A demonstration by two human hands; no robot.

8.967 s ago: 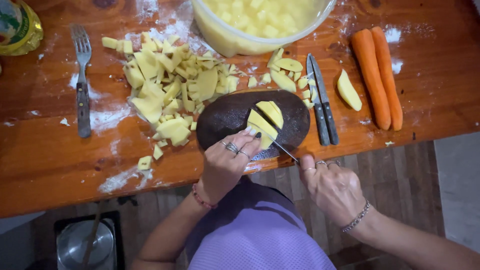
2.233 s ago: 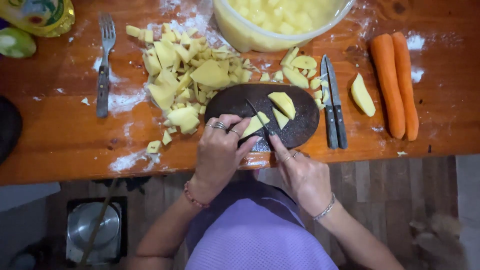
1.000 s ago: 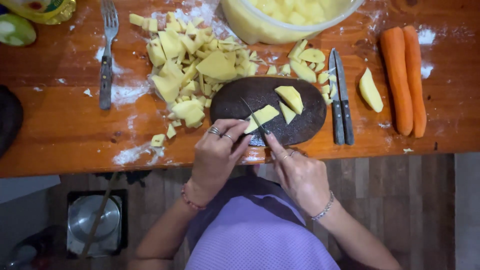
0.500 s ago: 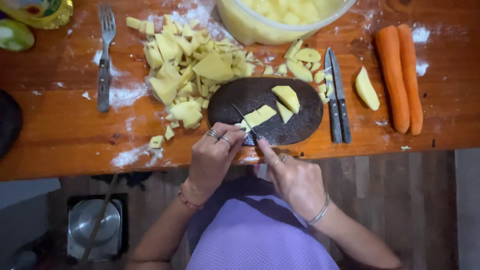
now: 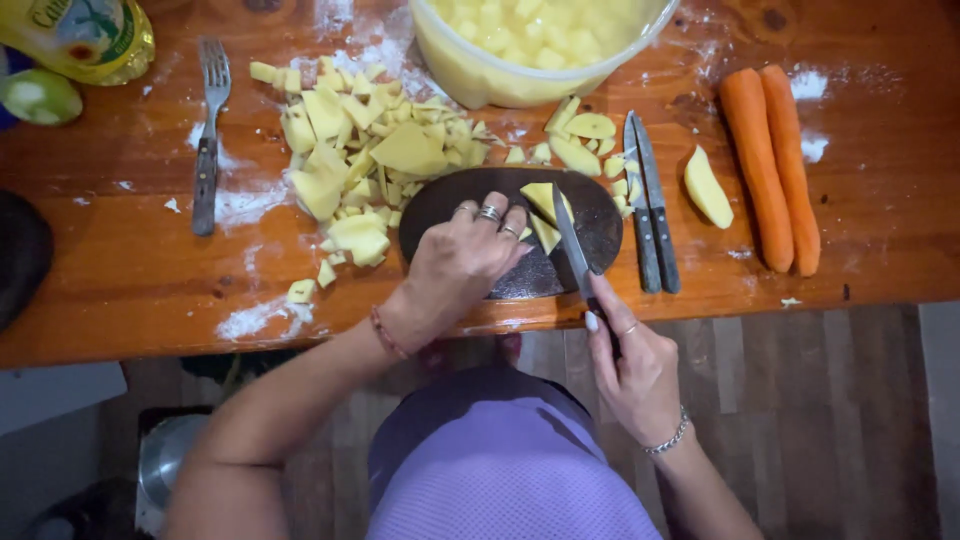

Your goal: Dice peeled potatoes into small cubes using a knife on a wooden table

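Note:
My left hand (image 5: pixel 462 262) rests fingers-down on a dark oval cutting board (image 5: pixel 592 225) at the table's front edge, its fingertips on yellow potato pieces (image 5: pixel 543 203). My right hand (image 5: pixel 632 368) grips the handle of a knife (image 5: pixel 571 243). The blade lies across the board, just right of my left fingers, against the potato pieces.
A pile of cut potato (image 5: pixel 365 165) lies left of the board. A bowl of potato cubes (image 5: pixel 535 45) stands behind it. Two knives (image 5: pixel 650 205), a potato wedge (image 5: pixel 706 187) and two peeled carrots (image 5: pixel 770 165) lie right. A fork (image 5: pixel 207 150) and bottle (image 5: pixel 75 35) are at left.
The knife blade has swung from slanting over the potato to lying right of my left fingers. My right hand has drawn back from the board toward me.

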